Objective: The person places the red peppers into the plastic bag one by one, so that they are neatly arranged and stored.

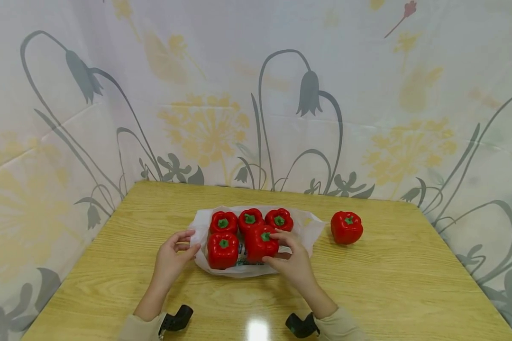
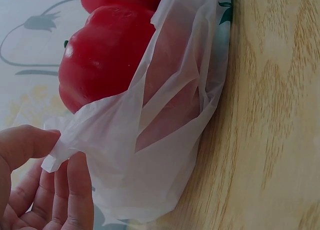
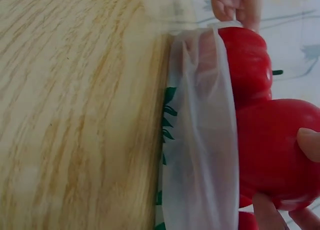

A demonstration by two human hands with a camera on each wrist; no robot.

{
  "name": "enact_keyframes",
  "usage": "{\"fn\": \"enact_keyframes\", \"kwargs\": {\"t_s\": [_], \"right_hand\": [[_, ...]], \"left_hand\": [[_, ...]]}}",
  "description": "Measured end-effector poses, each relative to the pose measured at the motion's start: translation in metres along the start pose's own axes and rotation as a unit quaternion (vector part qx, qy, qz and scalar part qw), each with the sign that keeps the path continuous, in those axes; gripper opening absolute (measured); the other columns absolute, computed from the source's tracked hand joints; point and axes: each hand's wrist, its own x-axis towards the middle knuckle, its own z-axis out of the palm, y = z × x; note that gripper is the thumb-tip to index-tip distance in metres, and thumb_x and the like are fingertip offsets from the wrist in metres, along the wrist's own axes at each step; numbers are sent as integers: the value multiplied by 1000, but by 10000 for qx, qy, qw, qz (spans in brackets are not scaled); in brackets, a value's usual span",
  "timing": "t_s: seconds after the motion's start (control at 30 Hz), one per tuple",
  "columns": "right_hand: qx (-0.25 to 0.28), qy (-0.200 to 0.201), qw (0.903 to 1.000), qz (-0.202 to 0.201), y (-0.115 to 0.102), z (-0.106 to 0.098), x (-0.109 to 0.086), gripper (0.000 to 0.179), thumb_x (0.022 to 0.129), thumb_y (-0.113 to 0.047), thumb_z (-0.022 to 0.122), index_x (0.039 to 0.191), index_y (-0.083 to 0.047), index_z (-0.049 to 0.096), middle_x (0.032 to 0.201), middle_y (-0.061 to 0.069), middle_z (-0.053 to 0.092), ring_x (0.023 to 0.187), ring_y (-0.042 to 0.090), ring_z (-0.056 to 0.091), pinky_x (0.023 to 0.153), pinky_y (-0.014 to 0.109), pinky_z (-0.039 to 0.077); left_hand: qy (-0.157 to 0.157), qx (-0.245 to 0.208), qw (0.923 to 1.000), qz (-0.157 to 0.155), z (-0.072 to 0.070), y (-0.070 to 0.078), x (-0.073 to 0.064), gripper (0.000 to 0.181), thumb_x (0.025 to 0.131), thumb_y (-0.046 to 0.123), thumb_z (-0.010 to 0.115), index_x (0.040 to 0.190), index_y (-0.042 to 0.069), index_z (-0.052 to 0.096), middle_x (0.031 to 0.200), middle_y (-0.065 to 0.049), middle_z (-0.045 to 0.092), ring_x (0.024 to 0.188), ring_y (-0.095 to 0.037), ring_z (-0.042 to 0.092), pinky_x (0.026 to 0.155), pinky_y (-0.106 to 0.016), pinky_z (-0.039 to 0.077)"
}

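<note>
My left hand pinches the edge of a translucent white plastic bag at the bag's left side, thumb above and fingers below. Several red bell peppers with green stems, among them the front-left bell pepper, sit in the spread-out bag. My right hand grips another red bell pepper at the front of the bag's mouth. In the right wrist view this bell pepper rises above the bag's rim, its lower part partly hidden behind the plastic. Green leaf print shows on the bag.
One more red bell pepper stands on the wooden table, to the right of the bag. A flower-patterned cloth hangs behind the table and along its sides. A black camera mount sits at each wrist.
</note>
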Motion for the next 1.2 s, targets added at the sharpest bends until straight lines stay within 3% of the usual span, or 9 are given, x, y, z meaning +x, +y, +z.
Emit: {"fn": "enact_keyframes", "kwargs": {"t_s": [0.3,0.47,0.63,0.87,1.2], "right_hand": [[-368,-264,9990,22,-25,7,-6,42,69,13,74,109,7,59,124,23,49,100,38,53,75,49,52],[-560,-342,9978,-13,-27,10,-8,43,69,14,74,109,7,59,124,24,49,100,37,54,74,49,52],[-684,-355,9969,-165,-25,12,-8,43,69,13,74,109,7,58,122,25,49,98,37,55,71,48,53],[-1047,-382,9934,-279,13,15,-1,48,70,3,79,113,-3,60,125,17,48,102,32,55,71,34,55],[-1083,-422,9926,-344,9,14,0,49,71,-3,80,115,-3,59,124,17,48,103,32,54,73,36,54]], "left_hand": [[-26,17,10000,-41,2,-1,0,36,83,2,68,117,-3,57,105,-15,52,83,-14,56,65,-24,54],[11,2,10000,19,2,0,-1,37,83,4,69,117,-4,57,105,-16,52,84,-15,56,65,-22,54],[-16,-46,10000,-37,2,1,-1,38,83,4,69,118,-4,57,106,-15,51,84,-15,56,65,-23,54],[-16,-15,10000,-28,2,0,0,37,83,3,68,118,-3,57,105,-16,51,85,-15,56,65,-23,54],[3,29,10000,-59,2,0,0,37,83,2,69,118,-3,57,104,-16,52,84,-15,56,65,-23,54]]}}
